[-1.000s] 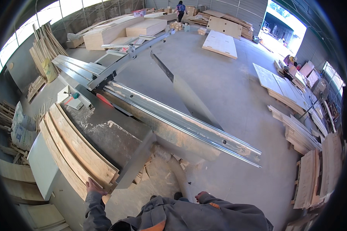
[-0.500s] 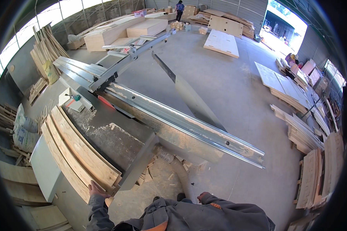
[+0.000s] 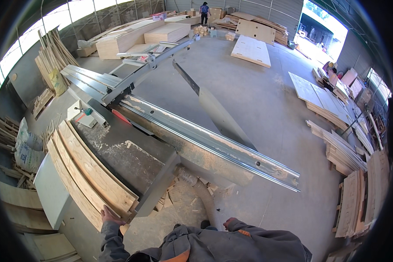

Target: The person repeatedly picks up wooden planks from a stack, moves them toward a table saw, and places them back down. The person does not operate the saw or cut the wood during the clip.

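Left hand [image 3: 111,216] touching near end of boards [image 3: 96,174], cannot tell if clamped, boards lying along left side of saw table [image 3: 155,150], right hand [image 3: 230,223] low, its grip unclear

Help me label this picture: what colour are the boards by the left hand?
The boards are pale yellow-brown, clearest in the head view.

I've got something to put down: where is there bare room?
Broad floor between the metal rail and right panel stack; also a dusty patch of dark table beside the planks. Crowded: far left, with bags and leaning strips.
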### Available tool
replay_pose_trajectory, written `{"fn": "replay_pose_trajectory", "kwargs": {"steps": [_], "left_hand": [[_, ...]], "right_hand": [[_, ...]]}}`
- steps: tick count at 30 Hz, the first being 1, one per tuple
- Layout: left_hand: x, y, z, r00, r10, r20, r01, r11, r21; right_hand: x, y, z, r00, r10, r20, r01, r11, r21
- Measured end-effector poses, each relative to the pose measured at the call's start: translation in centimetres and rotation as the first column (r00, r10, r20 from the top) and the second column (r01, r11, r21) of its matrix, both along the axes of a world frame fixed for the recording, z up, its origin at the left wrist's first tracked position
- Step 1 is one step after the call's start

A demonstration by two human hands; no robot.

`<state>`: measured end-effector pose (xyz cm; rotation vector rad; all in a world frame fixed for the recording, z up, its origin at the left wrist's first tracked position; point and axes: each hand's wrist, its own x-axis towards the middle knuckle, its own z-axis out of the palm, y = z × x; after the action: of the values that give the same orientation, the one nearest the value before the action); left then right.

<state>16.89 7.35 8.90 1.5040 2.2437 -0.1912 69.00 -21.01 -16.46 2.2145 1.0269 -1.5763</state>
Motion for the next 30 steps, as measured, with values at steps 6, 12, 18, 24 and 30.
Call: {"fn": "replay_pose_trajectory", "kwargs": {"steps": [6, 12, 18, 24, 30], "left_hand": [[-8.2, 0.5, -11.1, 0.953, -0.234, -0.193, 0.256, 0.962, 0.095], [-6.4, 1.3, -9.8, 0.906, -0.325, -0.271, 0.265, 0.935, -0.235], [-1.8, 0.2, -3.1, 0.996, -0.024, -0.090, 0.022, 1.000, -0.020], [-7.5, 0.6, -10.0, 0.964, -0.187, -0.190, 0.192, 0.981, 0.012], [-7.9, 0.9, -11.4, 0.955, -0.211, -0.207, 0.220, 0.975, 0.021]], "right_hand": [[-0.5, 0.7, 0.7, 0.983, -0.165, -0.078, 0.163, 0.986, -0.036], [0.5, -1.1, -2.6, 0.988, 0.149, -0.036, -0.144, 0.983, 0.112], [-0.4, 0.1, -0.4, 0.999, -0.039, -0.017, 0.039, 0.999, 0.002], [-0.8, 0.5, 1.2, 0.987, -0.154, -0.051, 0.153, 0.988, -0.021], [-0.5, -0.4, -0.9, 0.975, -0.216, -0.047, 0.214, 0.976, -0.037]]}}
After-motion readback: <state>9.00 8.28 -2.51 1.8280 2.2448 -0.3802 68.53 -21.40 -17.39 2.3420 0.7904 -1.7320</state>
